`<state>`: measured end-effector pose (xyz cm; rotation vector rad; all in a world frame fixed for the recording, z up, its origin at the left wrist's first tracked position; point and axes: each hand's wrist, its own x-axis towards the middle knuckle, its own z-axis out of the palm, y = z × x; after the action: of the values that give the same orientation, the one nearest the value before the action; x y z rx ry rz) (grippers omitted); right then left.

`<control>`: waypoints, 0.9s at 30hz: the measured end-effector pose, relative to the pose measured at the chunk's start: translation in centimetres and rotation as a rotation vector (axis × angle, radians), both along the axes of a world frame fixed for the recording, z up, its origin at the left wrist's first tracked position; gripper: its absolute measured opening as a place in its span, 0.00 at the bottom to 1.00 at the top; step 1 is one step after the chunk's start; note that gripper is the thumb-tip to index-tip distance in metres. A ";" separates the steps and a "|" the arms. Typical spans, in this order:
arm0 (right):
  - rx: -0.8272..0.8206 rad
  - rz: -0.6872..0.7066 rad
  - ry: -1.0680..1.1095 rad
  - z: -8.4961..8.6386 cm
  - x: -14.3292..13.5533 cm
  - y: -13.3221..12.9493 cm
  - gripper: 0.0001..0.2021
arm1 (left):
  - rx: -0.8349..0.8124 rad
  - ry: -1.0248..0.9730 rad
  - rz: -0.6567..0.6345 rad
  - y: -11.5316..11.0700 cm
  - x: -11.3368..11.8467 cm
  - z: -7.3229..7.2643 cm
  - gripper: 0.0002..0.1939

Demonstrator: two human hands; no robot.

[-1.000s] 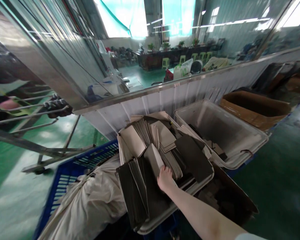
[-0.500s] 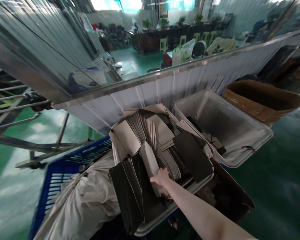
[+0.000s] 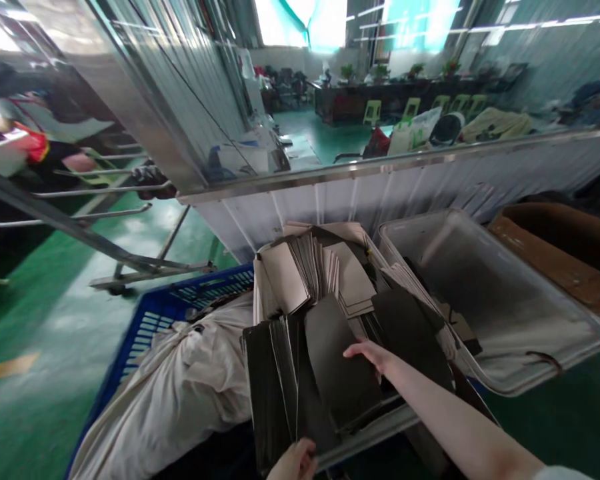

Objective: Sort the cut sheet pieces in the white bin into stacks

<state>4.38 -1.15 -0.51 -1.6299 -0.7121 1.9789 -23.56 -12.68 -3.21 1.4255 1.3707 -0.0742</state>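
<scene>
My right hand (image 3: 370, 353) grips the right edge of a stack of dark, flat cut sheets (image 3: 337, 360), thumb on top and fingers hidden beneath. The sheets' material is unclear. My left hand (image 3: 296, 460) has come in at the bottom edge, by the lower end of the dark sheets (image 3: 270, 393) standing in the bin. Its fingers are loosely bent and apart, with nothing visible in them. Pale stacks (image 3: 283, 273) and another dark sheet (image 3: 405, 327) lie around my right hand, in a light plastic bin (image 3: 380, 427).
A blue crate (image 3: 140, 333) with a bundle of whitish cloth (image 3: 180, 387) is at the left. To the right stand a translucent bin (image 3: 530, 287) and a cardboard box (image 3: 545, 253). Behind runs a low panel wall (image 3: 300, 207) with glass above. A metal rack (image 3: 105, 250) stands at far left.
The stack under my right hand has turned from its pale edge to a broad dark face. My left hand has entered at the bottom. The view has swung left.
</scene>
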 end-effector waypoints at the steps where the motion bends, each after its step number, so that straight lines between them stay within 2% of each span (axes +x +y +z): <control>1: -0.005 -0.006 0.047 0.8 1.1 -0.4 0.24 | 0.000 -0.099 0.088 0.5 0.4 -0.2 0.17; 2: -0.016 -0.021 0.091 1.4 2.2 -1.1 0.24 | -0.024 -0.208 0.216 1.0 1.0 0.0 0.22; 4: -0.058 -0.104 0.204 2.3 4.0 -3.1 0.24 | -0.180 -0.441 0.457 2.1 2.8 1.0 0.30; 5: -0.090 -0.174 0.246 2.5 4.7 -4.4 0.24 | -0.269 -0.563 0.505 2.7 4.0 1.8 0.31; 7: -0.166 -0.312 0.270 2.4 5.3 -7.1 0.26 | -0.298 -0.752 0.544 3.9 6.4 3.4 0.30; 9: -0.181 -0.410 0.244 2.2 5.4 -9.4 0.27 | -0.177 -0.828 0.518 5.2 8.2 4.7 0.30; 10: -0.164 -0.437 0.240 2.2 5.4 -10.3 0.27 | -0.042 -0.816 0.515 5.8 8.8 5.3 0.34; 12: -0.125 -0.436 0.264 2.8 5.6 -11.2 0.28 | 0.335 -0.668 0.509 7.0 9.1 6.3 0.45; 14: -0.156 -0.335 0.325 4.0 6.3 -11.3 0.29 | 0.731 -0.439 0.382 8.0 8.5 7.4 0.51; 16: -0.211 -0.188 0.406 5.4 7.4 -11.1 0.30 | 1.052 -0.298 0.126 8.6 7.6 9.0 0.52; 17: -0.231 -0.113 0.437 6.0 8.1 -11.0 0.31 | 1.162 -0.282 -0.038 8.6 7.2 9.8 0.51; 19: -0.253 -0.001 0.465 6.7 9.3 -11.2 0.30 | 1.236 -0.317 -0.395 8.1 6.9 11.3 0.49; 21: -0.329 0.061 0.454 6.7 10.3 -11.9 0.27 | 1.120 -0.394 -0.687 6.6 7.2 12.1 0.48; 22: -0.390 0.078 0.444 6.5 10.6 -12.5 0.26 | 1.029 -0.432 -0.765 5.6 7.4 12.1 0.49; 24: -0.516 0.081 0.435 5.9 10.8 -13.9 0.23 | 0.868 -0.485 -0.753 3.2 8.0 11.4 0.51; 27: -0.597 -0.003 0.427 5.3 10.4 -15.4 0.21 | 0.703 -0.536 -0.525 0.3 8.4 9.8 0.50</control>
<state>14.76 -16.56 4.78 -1.3988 0.0547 2.5776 -15.13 -12.40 6.60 2.1650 0.5593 0.4616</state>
